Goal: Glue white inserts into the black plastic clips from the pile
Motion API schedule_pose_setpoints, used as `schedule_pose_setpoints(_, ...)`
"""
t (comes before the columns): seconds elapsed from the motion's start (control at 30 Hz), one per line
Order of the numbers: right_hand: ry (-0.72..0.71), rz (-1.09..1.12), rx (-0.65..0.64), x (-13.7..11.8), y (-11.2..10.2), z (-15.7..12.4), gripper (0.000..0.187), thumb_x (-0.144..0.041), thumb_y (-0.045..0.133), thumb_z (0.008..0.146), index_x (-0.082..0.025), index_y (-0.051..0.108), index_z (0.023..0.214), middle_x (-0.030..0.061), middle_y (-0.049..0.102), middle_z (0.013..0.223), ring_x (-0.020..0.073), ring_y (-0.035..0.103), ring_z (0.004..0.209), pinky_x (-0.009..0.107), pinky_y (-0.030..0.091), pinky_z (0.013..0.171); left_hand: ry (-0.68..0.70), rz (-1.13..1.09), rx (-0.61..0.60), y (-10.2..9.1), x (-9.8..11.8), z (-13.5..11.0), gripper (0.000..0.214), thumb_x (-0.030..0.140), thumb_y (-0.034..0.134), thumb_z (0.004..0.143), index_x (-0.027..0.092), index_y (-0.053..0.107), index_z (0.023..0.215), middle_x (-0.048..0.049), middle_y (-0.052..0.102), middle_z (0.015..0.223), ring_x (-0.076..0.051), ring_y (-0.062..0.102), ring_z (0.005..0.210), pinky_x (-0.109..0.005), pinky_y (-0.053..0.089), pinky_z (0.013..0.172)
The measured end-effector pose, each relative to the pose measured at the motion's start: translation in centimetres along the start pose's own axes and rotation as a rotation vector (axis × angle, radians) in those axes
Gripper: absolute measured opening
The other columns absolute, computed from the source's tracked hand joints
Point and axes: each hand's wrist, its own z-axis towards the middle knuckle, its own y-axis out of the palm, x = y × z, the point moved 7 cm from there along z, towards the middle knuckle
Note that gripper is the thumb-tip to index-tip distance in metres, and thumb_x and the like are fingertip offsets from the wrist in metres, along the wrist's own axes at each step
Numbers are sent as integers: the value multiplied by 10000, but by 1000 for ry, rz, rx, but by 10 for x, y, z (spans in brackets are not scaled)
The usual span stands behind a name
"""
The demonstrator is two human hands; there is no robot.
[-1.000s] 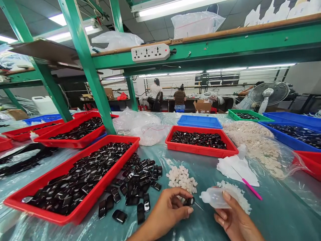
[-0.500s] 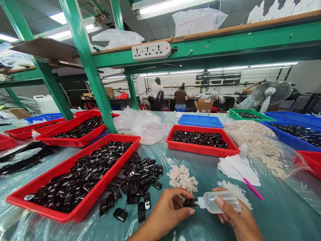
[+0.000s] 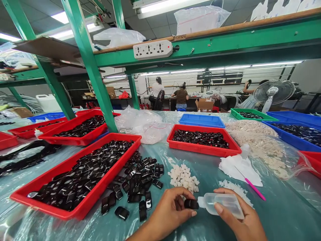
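Observation:
Between thumb and fingers, my left hand pinches a small black plastic casing. My right hand is wrapped round a translucent squeeze bottle, tipped on its side. The bottle's nozzle points left at the casing's end; whether they touch I cannot tell. Just behind my hands lies a heap of small off-white pieces. Left of my left hand, loose black casings are spread beside a long red tray full of similar ones. Fine white bits lie behind my right hand.
A pink-handled needle tool rests partly on a white cloth. Farther back stand another red tray of black parts, a blue tray and a plastic bag of off-white pieces. A green post rises at left.
The bottle and my right hand have shifted slightly right, and the casing shows more between my left fingers. The whole view has moved a little.

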Motion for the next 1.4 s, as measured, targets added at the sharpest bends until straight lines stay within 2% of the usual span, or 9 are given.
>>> schedule_pose_setpoints(0.27, -28, 34, -34, 1, 4, -3, 262, -411, 723, 517, -244, 675, 713, -48, 631, 578, 121, 507, 484, 195, 394, 468, 66, -23, -8, 0, 0, 0, 238, 141, 704, 635, 158, 611, 854, 51, 528, 641, -101, 443, 549, -204, 343, 532)
schedule_pose_setpoints(0.43, -20, -18, -24, 2, 1, -1, 282, -436, 706, 535, -241, 673, 737, -35, 659, 609, 141, 547, 514, 196, 424, 482, 94, 28, -15, 0, 3, -3, 262, 223, 658, 715, 180, 643, 974, -3, 606, 765, -128, 502, 617, -226, 392, 578)
schedule_pose_setpoints(0.5, -13, -49, -23, 3, 0, 0, 302, -459, 697, 545, -238, 672, 748, -26, 665, 626, 150, 556, 511, 203, 427, 463, 83, 65, -9, -1, 3, -4, 254, 252, 630, 747, 194, 658, 993, -7, 617, 749, -137, 519, 634, -228, 398, 584)
schedule_pose_setpoints(0.67, -44, 3, -54, 4, 4, -1, 298, -441, 710, 533, -239, 674, 748, -35, 659, 615, 139, 557, 506, 193, 430, 473, 91, 133, -38, 0, 4, -4, 165, 230, 633, 740, 171, 668, 890, 4, 632, 712, -123, 517, 599, -205, 374, 540)
schedule_pose_setpoints(0.8, -40, 8, -53, 5, 4, -1, 289, -432, 716, 531, -242, 678, 745, -37, 662, 614, 140, 565, 505, 194, 436, 479, 131, 171, -50, 2, 7, -5, 185, 220, 628, 743, 166, 662, 916, -9, 660, 737, -123, 522, 577, -210, 381, 533)
schedule_pose_setpoints(0.93, -55, -10, -48, 3, 3, 1, 292, -436, 713, 537, -236, 680, 748, -29, 666, 609, 146, 564, 503, 202, 440, 474, 190, 186, -73, 2, 15, -7, 270, 250, 577, 799, 193, 674, 1044, -56, 712, 849, -173, 602, 687, -246, 436, 620)
schedule_pose_setpoints(1.03, -59, -14, -48, 1, 2, 0, 288, -434, 711, 535, -234, 680, 740, -29, 664, 600, 145, 561, 498, 200, 436, 467, 245, 174, -122, 4, 21, -8, 272, 222, 520, 840, 230, 688, 1054, -50, 730, 901, -187, 629, 755, -260, 444, 680)
schedule_pose_setpoints(1.4, -41, -74, -27, 1, -1, 1, 298, -456, 693, 540, -229, 676, 732, -29, 653, 613, 145, 561, 515, 194, 435, 483, 90, 142, -2, -2, 5, -3, 214, 249, 665, 735, 223, 720, 940, -19, 729, 835, -151, 596, 684, -212, 436, 612)
